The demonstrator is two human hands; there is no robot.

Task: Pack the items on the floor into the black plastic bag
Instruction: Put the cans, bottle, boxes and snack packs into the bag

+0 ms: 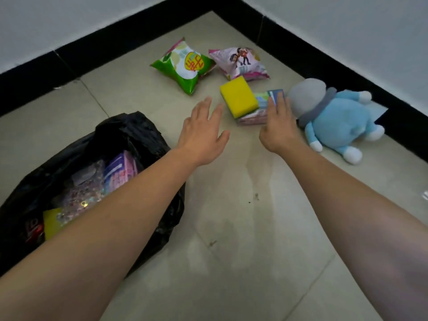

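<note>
The black plastic bag [129, 128] lies open at left, holding a pink pack [121, 169], glittery pouch [81, 193] and yellow sponge [49, 222]; the left hand [203, 133] hovers spread wide; the right hand [278, 123] rests straight-fingered on stacked packets [251, 118] beside a second sponge [238, 96].

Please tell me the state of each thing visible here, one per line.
black plastic bag: open, partly filled
green snack bag: puffed, on the floor
pink snack bag: puffed, on the floor
yellow sponge: lying on the packets
plush toy: lying on the floor
left hand: open, holds nothing
right hand: open, touches the packets
</note>
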